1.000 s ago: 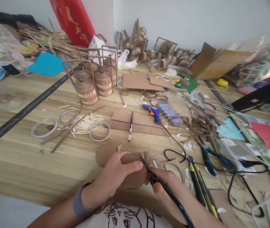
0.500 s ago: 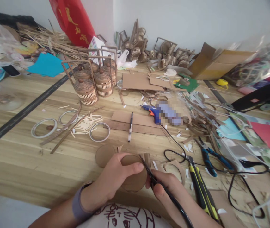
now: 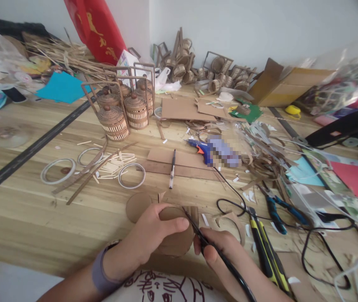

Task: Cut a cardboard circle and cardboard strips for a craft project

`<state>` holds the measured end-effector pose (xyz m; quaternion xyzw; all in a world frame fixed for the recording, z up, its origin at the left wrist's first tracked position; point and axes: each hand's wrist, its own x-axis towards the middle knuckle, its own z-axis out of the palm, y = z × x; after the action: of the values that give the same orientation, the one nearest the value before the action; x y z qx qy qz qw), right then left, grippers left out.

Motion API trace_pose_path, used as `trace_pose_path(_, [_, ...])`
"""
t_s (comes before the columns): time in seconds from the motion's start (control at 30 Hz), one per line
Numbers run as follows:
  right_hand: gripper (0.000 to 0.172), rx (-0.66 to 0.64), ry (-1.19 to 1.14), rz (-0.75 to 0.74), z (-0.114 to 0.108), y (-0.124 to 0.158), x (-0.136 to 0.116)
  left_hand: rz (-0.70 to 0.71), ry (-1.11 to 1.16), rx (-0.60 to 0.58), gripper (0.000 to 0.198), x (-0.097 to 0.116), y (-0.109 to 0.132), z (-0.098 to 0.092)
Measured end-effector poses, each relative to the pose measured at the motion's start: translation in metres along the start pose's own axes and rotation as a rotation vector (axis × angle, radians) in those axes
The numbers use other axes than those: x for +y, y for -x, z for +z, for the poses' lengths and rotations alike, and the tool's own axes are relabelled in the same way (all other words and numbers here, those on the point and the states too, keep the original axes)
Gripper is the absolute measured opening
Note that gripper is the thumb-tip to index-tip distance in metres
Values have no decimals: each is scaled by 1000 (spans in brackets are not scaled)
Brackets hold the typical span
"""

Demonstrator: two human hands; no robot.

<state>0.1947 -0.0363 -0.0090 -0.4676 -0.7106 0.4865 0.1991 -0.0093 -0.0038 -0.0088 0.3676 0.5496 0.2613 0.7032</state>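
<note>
Head view: a round brown cardboard disc [image 3: 175, 240] sits low at the middle, held just above the near edge of the wooden desk [image 3: 24, 218]. The left hand [image 3: 149, 235] pinches it, fingers under and thumb flat across the top. The right hand [image 3: 221, 251] has its fingers wrapped round black scissors [image 3: 194, 226], whose slim blades meet the disc's right rim. A clean curve likely calls for short snips while the left hand turns the disc into the blades. A second brown disc [image 3: 136, 206] lies just beyond; a yellow-and-black utility knife [image 3: 265, 247] lies to the right
</note>
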Motion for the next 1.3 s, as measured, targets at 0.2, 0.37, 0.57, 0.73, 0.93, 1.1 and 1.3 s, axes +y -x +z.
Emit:
trace_pose_path(0.2, [79, -25, -4, 76, 0, 2, 5, 22, -100, 31, 45, 0, -1, -3])
trace_pose_path(0.37, [83, -43, -71, 32, -3, 2, 7, 39, -123, 29, 47, 0, -1, -4])
trace_pose_path(0.57, [84, -64, -45, 21, -6, 3, 7, 46, -133, 20, 46, 1, 2, -4])
trace_pose_path(0.73, [78, -75, -57, 16, -7, 3, 2, 79, -128, -68, 35, 4, 2, -3])
trace_pose_path(0.93, [79, -75, -33, 22, -8, 2, -2, 82, -190, -41, 44, 1, 0, -4])
trace_pose_path(1.1, [83, -87, -50, 6, -9, 4, 0, 73, -194, -58, 44, 1, -2, -4])
trace_pose_path(1.3, [81, -78, -38, 19, -8, 1, -2, 145, -205, -87, 34, 4, -1, -4])
